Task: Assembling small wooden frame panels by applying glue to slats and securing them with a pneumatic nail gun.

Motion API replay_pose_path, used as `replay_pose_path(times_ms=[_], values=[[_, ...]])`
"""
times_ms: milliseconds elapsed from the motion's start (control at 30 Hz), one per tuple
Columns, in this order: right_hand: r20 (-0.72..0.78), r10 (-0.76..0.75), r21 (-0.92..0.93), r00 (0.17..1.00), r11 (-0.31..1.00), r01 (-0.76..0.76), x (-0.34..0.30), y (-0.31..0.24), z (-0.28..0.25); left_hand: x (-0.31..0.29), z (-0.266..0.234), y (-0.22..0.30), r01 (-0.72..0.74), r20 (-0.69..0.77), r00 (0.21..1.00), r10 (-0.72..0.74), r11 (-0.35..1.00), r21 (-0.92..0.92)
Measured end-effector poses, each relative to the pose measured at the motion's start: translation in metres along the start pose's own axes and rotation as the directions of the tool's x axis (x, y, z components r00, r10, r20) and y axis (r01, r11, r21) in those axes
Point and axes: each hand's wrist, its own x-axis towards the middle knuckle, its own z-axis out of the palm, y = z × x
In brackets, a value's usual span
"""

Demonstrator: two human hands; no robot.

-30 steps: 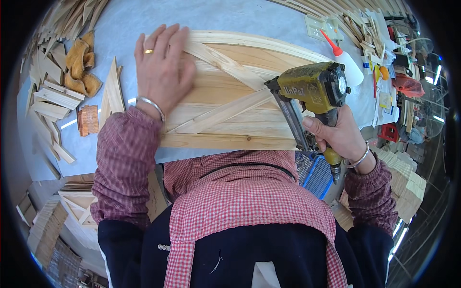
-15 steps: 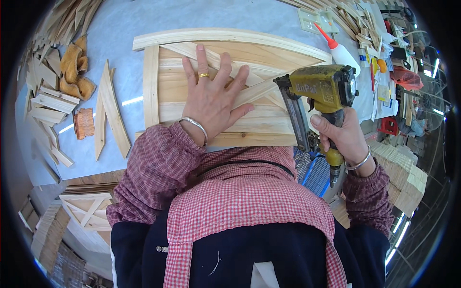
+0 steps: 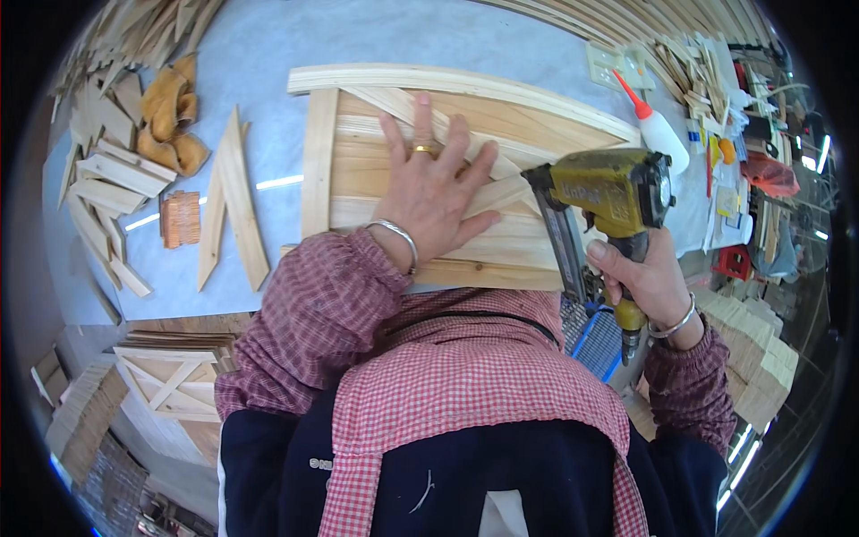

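Observation:
A wooden panel [image 3: 362,215] with a raised frame and crossing diagonal strips lies on the table in front of me. My left hand [image 3: 440,192] rests flat on it with fingers spread, over the boards and part of a diagonal strip. My right hand [image 3: 646,273] is wrapped round the grip of a yellow and black nail gun [image 3: 608,190]. The gun's nose touches or hovers just over the diagonal strips near the panel's centre right; which one, I cannot tell. Its long magazine slants down across the panel's right side toward me and hides part of that side.
Two pointed wood strips [image 3: 234,201], a stack of copper-coloured staples [image 3: 181,219], a tan cloth [image 3: 170,116] and a heap of wood offcuts [image 3: 107,183] lie at left. A white glue bottle [image 3: 660,139] with red nozzle lies at right. Finished-looking panels [image 3: 170,380] are stacked lower left.
The whole view has shifted, so the panel and table things appear farther right and slightly lower. My left hand stays flat on the panel, and the nail gun stays at nearly the same spot on it.

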Motion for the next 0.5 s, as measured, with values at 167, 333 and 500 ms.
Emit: replay_pose_path(times_ms=[167,333,500], values=[[0.022,0.040,-0.015,0.999,0.999,-0.040,0.0019,0.0013,-0.0010,0.0001,0.0013,-0.0023,-0.037,-0.025,0.999,0.037,0.999,-0.023],[0.033,0.031,-0.038,0.999,0.999,-0.030,0.0028,-0.0003,-0.0013,-0.0002,-0.0005,-0.0036,-0.032,-0.003,0.999,0.032,0.999,0.011],[0.038,0.025,-0.041,0.999,0.999,-0.024,0.0024,-0.0042,0.0018,0.0016,-0.0001,-0.0028,-0.039,0.008,0.999,0.039,0.999,0.020]])
